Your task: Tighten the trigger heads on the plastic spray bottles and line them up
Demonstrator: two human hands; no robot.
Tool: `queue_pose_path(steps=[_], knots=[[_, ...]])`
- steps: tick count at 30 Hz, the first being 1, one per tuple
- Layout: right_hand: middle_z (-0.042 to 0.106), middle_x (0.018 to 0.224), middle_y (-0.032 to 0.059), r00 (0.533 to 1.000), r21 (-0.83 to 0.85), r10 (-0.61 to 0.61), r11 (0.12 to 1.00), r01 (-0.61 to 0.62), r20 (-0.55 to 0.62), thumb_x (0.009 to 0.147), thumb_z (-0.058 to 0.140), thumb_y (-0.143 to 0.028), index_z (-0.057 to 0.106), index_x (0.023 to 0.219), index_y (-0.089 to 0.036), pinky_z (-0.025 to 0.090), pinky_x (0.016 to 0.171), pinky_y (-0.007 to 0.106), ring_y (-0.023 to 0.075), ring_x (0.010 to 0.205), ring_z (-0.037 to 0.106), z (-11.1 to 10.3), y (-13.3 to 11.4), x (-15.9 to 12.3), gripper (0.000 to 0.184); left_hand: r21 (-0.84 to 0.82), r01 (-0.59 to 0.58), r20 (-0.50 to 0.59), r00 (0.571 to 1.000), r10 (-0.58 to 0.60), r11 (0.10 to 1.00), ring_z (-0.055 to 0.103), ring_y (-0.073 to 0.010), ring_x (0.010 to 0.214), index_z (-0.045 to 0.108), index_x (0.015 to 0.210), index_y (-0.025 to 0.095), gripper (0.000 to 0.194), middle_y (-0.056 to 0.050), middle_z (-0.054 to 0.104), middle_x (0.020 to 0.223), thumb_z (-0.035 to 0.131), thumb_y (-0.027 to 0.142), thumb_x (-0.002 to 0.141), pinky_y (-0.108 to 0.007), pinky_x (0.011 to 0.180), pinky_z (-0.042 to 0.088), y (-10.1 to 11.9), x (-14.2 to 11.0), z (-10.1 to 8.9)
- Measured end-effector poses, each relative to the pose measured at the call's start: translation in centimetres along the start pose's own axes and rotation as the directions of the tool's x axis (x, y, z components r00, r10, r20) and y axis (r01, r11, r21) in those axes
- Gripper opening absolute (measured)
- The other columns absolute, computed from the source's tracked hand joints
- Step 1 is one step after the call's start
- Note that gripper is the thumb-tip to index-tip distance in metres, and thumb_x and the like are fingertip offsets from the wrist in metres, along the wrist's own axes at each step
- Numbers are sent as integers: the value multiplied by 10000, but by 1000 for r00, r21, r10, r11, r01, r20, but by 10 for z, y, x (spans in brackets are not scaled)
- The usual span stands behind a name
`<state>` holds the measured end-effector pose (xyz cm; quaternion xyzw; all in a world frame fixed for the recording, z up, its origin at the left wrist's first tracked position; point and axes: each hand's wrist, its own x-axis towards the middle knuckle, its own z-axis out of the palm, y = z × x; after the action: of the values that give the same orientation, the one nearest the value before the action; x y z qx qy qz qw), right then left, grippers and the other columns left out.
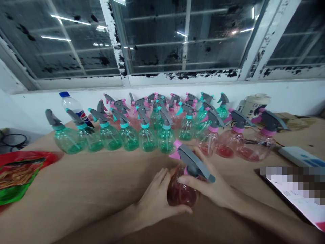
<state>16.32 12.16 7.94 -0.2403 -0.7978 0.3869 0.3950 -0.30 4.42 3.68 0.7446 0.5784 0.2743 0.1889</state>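
My left hand [154,195] cups the pink spray bottle [181,194], my right hand [215,189] clasps its shoulder, long axis near upright, nozzle [178,144] aimed forward-left.

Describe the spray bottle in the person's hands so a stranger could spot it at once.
From the window, come down past the rows of spray bottles to the near part of the table. There, between the left hand and right hand, is a pink spray bottle with a grey trigger head. Unlike its neighbours, it is held, out in front of the rows.
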Motion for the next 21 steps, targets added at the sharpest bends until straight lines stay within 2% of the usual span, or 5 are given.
queue_pose_path(steps=[3, 7, 12, 16, 21], knots=[[614, 947, 11, 1000, 130, 11, 991, -10, -3, 760, 613, -317, 519, 1092, -260, 492, 730, 318, 167, 793, 597, 10, -1, 8, 350, 53, -58, 12, 998, 58, 997, 455, -334, 1166, 330, 1346, 224, 928, -126, 502, 1254, 719, 607, 596, -538, 984, 329, -3, 3, -5], [570, 701, -38, 998, 71, -15, 997, 19, -67, 739, 498, -162, 564, 962, -253, 459, 598, 282, 131, 583, 537, 19, 2, 17, 249, 150, -119, 31, 993, 116, 981, 435, -355, 1177, 263, 1385, 210, 1006, -145, 480, 1283, 654, 691, 593, -573, 989, 299, -20, 4, -13], [463, 584, -63, 996, 7, -48, 999, 49, -78, 704, 468, -148, 530, 802, -241, 385, 497, 256, 114, 495, 432, 16, 11, 29, 149, 234, -60, -60, 995, 77, 970, 433, -260, 1196, 326, 1351, 238, 546, -99, 452, 1309, 475, 475, 882, -474, 993, 358, -49, 5, -25], [396, 567, -65, 997, -37, -60, 998, 58, -55, 701, 457, -144, 499, 748, -244, 353, 491, 256, 115, 494, 387, 10, 17, 40, 118, 366, 52, -152, 988, 4, 929, 460, -253, 1170, 481, 1219, 212, 346, -87, 499, 1259, 482, 335, 895, -470, 975, 387, -63, 8, -25], [423, 600, -51, 994, -41, -59, 998, 56, -88, 677, 450, -147, 482, 746, -252, 391, 543, 271, 132, 536, 425, 5, 16, 46, 129, 491, 40, -134, 991, 30, 870, 479, -262, 1160, 537, 1161, 197, 289, -93, 514, 1261, 475, 286, 894, -471, 952, 416, -67, 8, -19]])
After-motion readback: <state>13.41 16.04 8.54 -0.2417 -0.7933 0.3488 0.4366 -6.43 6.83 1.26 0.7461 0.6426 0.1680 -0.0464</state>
